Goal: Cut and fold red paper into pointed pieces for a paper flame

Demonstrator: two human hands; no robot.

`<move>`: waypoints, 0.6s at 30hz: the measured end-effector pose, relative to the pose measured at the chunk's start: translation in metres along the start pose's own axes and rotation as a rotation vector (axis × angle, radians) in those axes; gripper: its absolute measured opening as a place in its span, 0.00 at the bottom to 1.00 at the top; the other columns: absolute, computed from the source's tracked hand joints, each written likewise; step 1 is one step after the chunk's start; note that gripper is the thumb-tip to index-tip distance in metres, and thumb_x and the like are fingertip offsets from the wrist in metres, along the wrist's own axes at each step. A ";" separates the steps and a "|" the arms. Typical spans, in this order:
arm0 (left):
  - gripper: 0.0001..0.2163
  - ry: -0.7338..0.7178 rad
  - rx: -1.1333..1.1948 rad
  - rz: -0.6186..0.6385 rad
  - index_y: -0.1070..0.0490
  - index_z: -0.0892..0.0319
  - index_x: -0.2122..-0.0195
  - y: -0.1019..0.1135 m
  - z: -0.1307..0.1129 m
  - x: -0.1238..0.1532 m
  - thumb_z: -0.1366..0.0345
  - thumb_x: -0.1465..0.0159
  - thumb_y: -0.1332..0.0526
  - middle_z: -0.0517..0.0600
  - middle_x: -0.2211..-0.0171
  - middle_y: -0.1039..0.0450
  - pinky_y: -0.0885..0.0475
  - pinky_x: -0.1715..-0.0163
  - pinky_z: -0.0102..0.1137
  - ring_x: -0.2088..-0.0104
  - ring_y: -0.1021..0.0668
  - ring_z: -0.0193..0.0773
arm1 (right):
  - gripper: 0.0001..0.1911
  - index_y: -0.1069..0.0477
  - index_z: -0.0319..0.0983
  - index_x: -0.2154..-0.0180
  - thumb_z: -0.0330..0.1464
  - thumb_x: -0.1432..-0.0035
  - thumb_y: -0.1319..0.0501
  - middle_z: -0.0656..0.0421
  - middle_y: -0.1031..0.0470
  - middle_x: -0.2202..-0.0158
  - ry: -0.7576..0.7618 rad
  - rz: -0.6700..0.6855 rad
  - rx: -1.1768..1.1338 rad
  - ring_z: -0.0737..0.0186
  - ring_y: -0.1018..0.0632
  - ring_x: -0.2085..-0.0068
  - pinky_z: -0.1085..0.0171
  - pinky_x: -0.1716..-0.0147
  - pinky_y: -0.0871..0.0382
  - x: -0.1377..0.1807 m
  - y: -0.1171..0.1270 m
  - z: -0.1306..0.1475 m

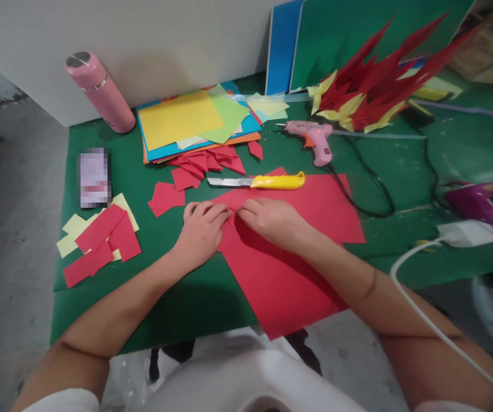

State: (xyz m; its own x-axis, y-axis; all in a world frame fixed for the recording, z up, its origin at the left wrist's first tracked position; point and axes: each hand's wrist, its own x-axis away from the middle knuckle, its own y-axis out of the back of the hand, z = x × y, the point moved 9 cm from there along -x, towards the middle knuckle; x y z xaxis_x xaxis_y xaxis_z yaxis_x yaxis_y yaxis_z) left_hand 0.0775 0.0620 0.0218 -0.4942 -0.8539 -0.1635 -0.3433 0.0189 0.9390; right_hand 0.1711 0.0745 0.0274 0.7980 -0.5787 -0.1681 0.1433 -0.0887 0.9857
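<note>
**Left hand [199, 232] and right hand [274, 220] meet at red paper [232, 216]**

In the head view, the red paper lies right between the two hands, at the tips of their fingers, over the upper left part of large red sheets [289, 286]. The left hand, its fingers bent, pinches it from the left; the right hand, fingers drawn together, pinches it from the right. Whether it is a loose piece or part of the sheet beneath cannot be told, red on red.

The sheets are flat, matte and straight-edged, overlapping on a smooth green tabletop [186, 309]. Just beyond the fingers lies a snap-off craft knife [267, 182], its metal blade bared, its yellow plastic handle ribbed. Past it, angular red cutouts [190, 163] crowd against a stack of coloured paper [180, 126]. To the right rest a pink glue gun [313, 134] with an orange trigger and a spiky red-and-yellow paper construction [370, 91]. At the far left, a cylindrical pink bottle [107, 94] stands glossy, well apart from both hands.
</note>
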 end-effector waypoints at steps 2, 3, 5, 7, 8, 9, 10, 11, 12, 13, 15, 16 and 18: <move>0.19 0.000 -0.012 -0.003 0.26 0.56 0.47 -0.001 0.000 0.000 0.75 0.36 0.47 0.53 0.47 0.25 0.38 0.46 0.46 0.47 0.30 0.48 | 0.17 0.24 0.34 0.66 0.20 0.36 0.51 0.51 0.27 0.70 -0.002 -0.004 -0.009 0.60 0.32 0.71 0.60 0.74 0.48 0.000 0.001 0.001; 0.19 -0.003 -0.018 -0.006 0.26 0.56 0.47 -0.001 -0.001 0.001 0.75 0.36 0.47 0.53 0.47 0.25 0.37 0.46 0.46 0.47 0.30 0.48 | 0.17 0.24 0.34 0.66 0.20 0.36 0.51 0.51 0.27 0.70 -0.002 -0.002 -0.009 0.60 0.32 0.70 0.60 0.74 0.48 0.000 0.000 0.001; 0.19 -0.016 -0.028 -0.011 0.26 0.57 0.47 -0.001 -0.002 0.001 0.75 0.35 0.47 0.54 0.46 0.26 0.37 0.47 0.45 0.47 0.31 0.49 | 0.17 0.24 0.34 0.65 0.20 0.36 0.51 0.51 0.26 0.69 -0.006 0.015 0.002 0.60 0.32 0.70 0.59 0.74 0.48 0.000 -0.002 0.001; 0.19 -0.028 -0.034 -0.013 0.26 0.58 0.47 -0.001 -0.004 0.001 0.75 0.36 0.47 0.53 0.45 0.26 0.37 0.47 0.45 0.48 0.31 0.48 | 0.18 0.24 0.33 0.64 0.20 0.36 0.52 0.50 0.26 0.69 -0.008 0.036 0.021 0.59 0.32 0.70 0.59 0.74 0.48 0.000 -0.004 0.001; 0.19 -0.031 -0.035 -0.013 0.26 0.58 0.47 -0.001 -0.004 0.001 0.75 0.36 0.47 0.53 0.45 0.26 0.37 0.47 0.44 0.48 0.31 0.48 | 0.18 0.24 0.33 0.63 0.20 0.35 0.52 0.50 0.26 0.69 -0.007 0.044 0.030 0.59 0.32 0.70 0.59 0.74 0.48 0.000 -0.005 0.002; 0.19 -0.032 -0.036 -0.013 0.26 0.58 0.47 -0.001 -0.004 0.001 0.75 0.36 0.47 0.52 0.45 0.26 0.37 0.47 0.44 0.48 0.31 0.48 | 0.19 0.23 0.33 0.62 0.21 0.35 0.53 0.50 0.26 0.69 -0.005 0.051 0.037 0.59 0.32 0.70 0.59 0.74 0.48 0.000 -0.005 0.002; 0.19 -0.031 -0.036 -0.011 0.26 0.58 0.47 -0.001 -0.004 0.001 0.75 0.36 0.47 0.52 0.45 0.26 0.37 0.47 0.44 0.48 0.31 0.48 | 0.19 0.23 0.33 0.62 0.21 0.35 0.53 0.50 0.26 0.69 -0.003 0.054 0.041 0.58 0.32 0.70 0.59 0.74 0.48 0.000 -0.006 0.002; 0.19 -0.030 -0.036 -0.008 0.26 0.58 0.47 -0.001 -0.004 0.001 0.75 0.36 0.47 0.52 0.45 0.26 0.37 0.47 0.44 0.48 0.31 0.48 | 0.19 0.23 0.32 0.61 0.21 0.34 0.53 0.50 0.26 0.69 -0.001 0.053 0.043 0.58 0.31 0.69 0.59 0.74 0.48 0.000 -0.006 0.002; 0.19 -0.029 -0.036 -0.004 0.26 0.59 0.47 -0.001 -0.004 0.001 0.75 0.36 0.46 0.52 0.45 0.26 0.37 0.47 0.44 0.48 0.31 0.48 | 0.19 0.23 0.32 0.61 0.21 0.34 0.53 0.50 0.26 0.69 0.001 0.050 0.044 0.58 0.31 0.69 0.59 0.74 0.48 0.000 -0.005 0.002; 0.18 -0.030 -0.035 -0.002 0.26 0.59 0.47 -0.001 -0.004 0.001 0.75 0.36 0.46 0.52 0.45 0.26 0.37 0.47 0.44 0.48 0.30 0.48 | 0.19 0.23 0.32 0.61 0.21 0.34 0.53 0.50 0.26 0.68 0.005 0.045 0.043 0.58 0.31 0.68 0.59 0.74 0.48 0.000 -0.005 0.002; 0.18 -0.032 -0.034 0.000 0.27 0.59 0.47 -0.001 -0.004 0.001 0.75 0.36 0.46 0.52 0.44 0.26 0.38 0.47 0.44 0.48 0.30 0.48 | 0.19 0.23 0.32 0.61 0.21 0.34 0.53 0.50 0.26 0.68 0.012 0.039 0.045 0.58 0.30 0.68 0.59 0.74 0.48 0.000 -0.004 0.002; 0.18 -0.033 -0.033 0.000 0.27 0.59 0.46 -0.001 -0.004 0.001 0.75 0.36 0.46 0.52 0.44 0.26 0.38 0.46 0.44 0.47 0.30 0.48 | 0.19 0.23 0.32 0.61 0.21 0.34 0.53 0.50 0.26 0.68 0.018 0.037 0.047 0.58 0.30 0.68 0.59 0.74 0.48 0.001 -0.003 0.002; 0.18 -0.034 -0.032 0.003 0.27 0.59 0.46 -0.002 -0.004 0.001 0.75 0.36 0.46 0.52 0.43 0.26 0.38 0.46 0.44 0.47 0.30 0.48 | 0.19 0.23 0.31 0.61 0.21 0.33 0.54 0.50 0.26 0.68 0.029 0.037 0.052 0.58 0.31 0.68 0.59 0.73 0.48 0.001 -0.003 0.003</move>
State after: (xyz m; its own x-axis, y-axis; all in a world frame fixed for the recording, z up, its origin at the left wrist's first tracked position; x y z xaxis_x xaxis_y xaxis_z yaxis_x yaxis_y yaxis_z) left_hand 0.0811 0.0592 0.0215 -0.5220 -0.8357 -0.1706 -0.3165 0.0040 0.9486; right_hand 0.1699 0.0722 0.0244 0.8188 -0.5588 -0.1312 0.0832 -0.1106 0.9904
